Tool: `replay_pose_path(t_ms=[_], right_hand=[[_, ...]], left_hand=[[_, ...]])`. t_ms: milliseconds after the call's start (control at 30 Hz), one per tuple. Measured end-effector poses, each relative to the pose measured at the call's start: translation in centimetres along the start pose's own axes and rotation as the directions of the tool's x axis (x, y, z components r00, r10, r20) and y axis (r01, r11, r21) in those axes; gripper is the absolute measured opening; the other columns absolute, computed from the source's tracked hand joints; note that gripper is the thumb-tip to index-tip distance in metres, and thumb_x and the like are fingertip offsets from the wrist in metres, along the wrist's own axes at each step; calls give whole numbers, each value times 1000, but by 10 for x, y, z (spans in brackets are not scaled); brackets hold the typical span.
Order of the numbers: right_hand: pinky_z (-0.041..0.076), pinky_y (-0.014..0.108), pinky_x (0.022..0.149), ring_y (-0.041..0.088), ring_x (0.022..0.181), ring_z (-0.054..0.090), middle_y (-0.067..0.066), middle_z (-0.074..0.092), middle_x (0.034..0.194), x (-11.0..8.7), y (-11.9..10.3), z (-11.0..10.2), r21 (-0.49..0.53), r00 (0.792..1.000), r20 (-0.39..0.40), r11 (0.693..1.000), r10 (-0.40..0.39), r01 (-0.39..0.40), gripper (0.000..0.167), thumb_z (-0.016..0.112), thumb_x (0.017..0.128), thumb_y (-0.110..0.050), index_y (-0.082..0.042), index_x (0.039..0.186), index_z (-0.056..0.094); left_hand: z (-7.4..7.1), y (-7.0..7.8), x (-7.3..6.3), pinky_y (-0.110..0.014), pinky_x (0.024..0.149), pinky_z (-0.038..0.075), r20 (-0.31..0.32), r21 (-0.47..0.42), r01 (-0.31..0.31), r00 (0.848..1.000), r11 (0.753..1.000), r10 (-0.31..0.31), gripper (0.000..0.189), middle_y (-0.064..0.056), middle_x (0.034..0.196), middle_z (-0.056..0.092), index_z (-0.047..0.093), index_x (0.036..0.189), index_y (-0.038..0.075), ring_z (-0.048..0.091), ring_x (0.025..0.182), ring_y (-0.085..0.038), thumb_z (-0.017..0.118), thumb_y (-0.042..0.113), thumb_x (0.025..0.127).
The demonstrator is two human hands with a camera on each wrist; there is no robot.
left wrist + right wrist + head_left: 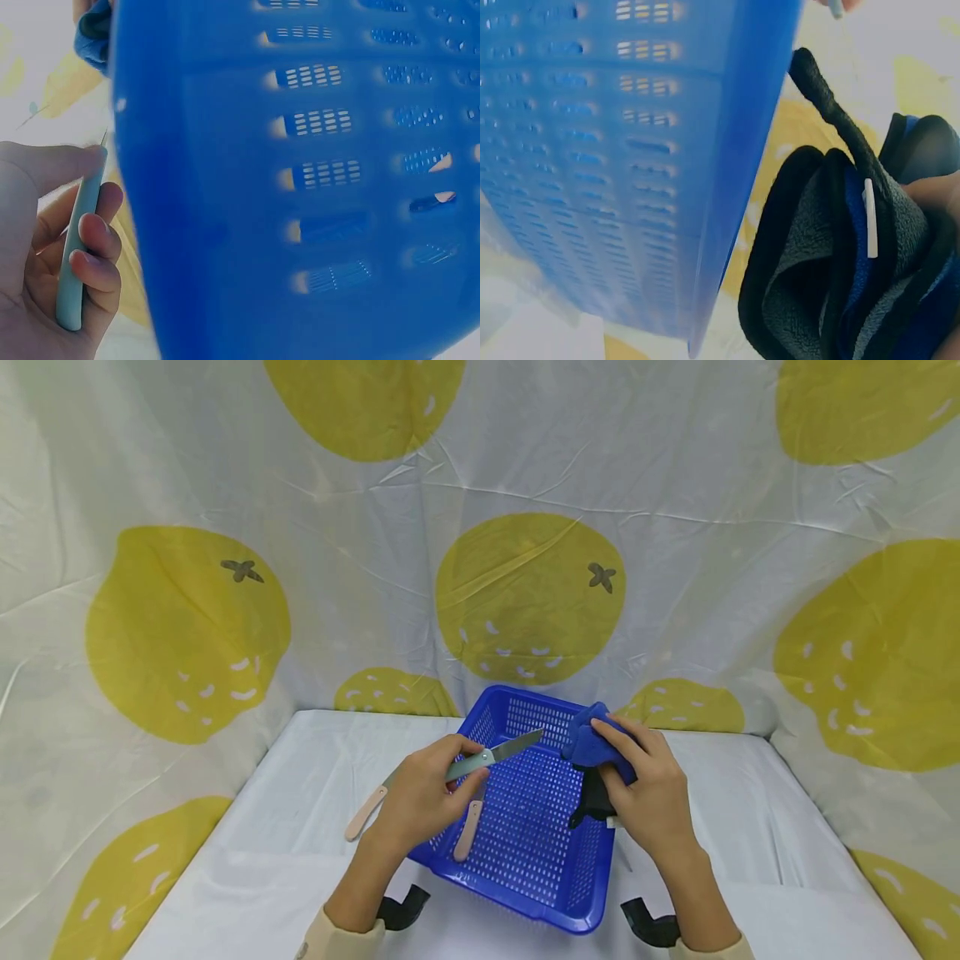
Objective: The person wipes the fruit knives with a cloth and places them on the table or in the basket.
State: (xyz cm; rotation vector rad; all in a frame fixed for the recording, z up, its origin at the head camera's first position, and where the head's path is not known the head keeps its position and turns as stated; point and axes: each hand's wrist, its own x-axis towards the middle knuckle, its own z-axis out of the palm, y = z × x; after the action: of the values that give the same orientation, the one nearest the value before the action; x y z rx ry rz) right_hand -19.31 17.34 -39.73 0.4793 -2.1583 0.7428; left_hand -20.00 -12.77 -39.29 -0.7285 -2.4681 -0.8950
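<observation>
My left hand [427, 789] grips a small knife by its pale green handle [468, 765] above the basket. The bare blade [517, 746] points right, toward the cloth. A bunched blue cloth [588, 739] with dark edging and a grey inner side is held in my right hand [652, 777], over the basket's right rim. In the right wrist view the cloth [802, 262] hangs in folds, with a loop and a small white tag. Inside the blue plastic basket [517, 902] lies a knife with a pink handle [468, 831], its blade partly hidden by my left hand.
Another pink-handled knife [366, 814] lies on the white-covered table [262, 827] left of the basket, partly behind my left hand. A white curtain [360, 568] printed with yellow lemons encloses the table at the back and sides. Black straps sit at both wrists.
</observation>
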Motion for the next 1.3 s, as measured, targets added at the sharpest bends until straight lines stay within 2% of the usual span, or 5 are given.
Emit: replay_pose_path(t_ms=[200, 433, 700, 867, 1300], right_hand=[[55, 46, 102, 31, 125, 60, 8, 65, 137, -2, -17, 4, 48, 998, 50, 998, -41, 39, 57, 81, 81, 1, -21, 132, 71], [44, 15, 109, 26, 120, 63, 7, 65, 136, -5, -46, 15, 147, 983, 94, 979, -158, 143, 56, 81, 81, -2, -21, 132, 71], [60, 44, 90, 25, 110, 64, 4, 66, 134, -10, -61, 26, 186, 968, 137, 966, -209, 182, 55, 80, 82, -3, -20, 133, 70], [61, 45, 86, 24, 106, 64, 5, 67, 133, -12, -61, 28, 168, 971, 143, 971, -194, 170, 54, 80, 82, -3, -19, 132, 71], [61, 45, 85, 25, 107, 64, 6, 67, 134, -11, -53, 28, 117, 979, 134, 984, -150, 135, 54, 79, 81, 0, -21, 131, 72]], left_hand=[[2, 1, 0, -16, 59, 52, -6, -2, -21, 1000, 1000, 21, 24, 4, 95, 73, 68, 115, 16, 59, 67, -7, 76, 24, 95], [6, 2, 2, -18, 64, 55, -39, -34, -104, 994, 994, 103, 22, 2, 98, 75, 69, 113, 14, 64, 74, -5, 77, 21, 94], [5, 7, 1, -18, 63, 52, -27, -51, -150, 988, 987, 149, 25, 0, 99, 74, 70, 110, 10, 60, 72, -7, 79, 8, 87], [4, 8, 1, -15, 58, 47, -34, -27, -174, 984, 984, 173, 23, 1, 93, 73, 70, 107, 10, 57, 64, -8, 79, 9, 85], [5, 5, 1, -16, 65, 55, -51, -56, -188, 981, 981, 185, 19, 3, 95, 75, 70, 106, 13, 68, 72, -7, 79, 17, 90]])
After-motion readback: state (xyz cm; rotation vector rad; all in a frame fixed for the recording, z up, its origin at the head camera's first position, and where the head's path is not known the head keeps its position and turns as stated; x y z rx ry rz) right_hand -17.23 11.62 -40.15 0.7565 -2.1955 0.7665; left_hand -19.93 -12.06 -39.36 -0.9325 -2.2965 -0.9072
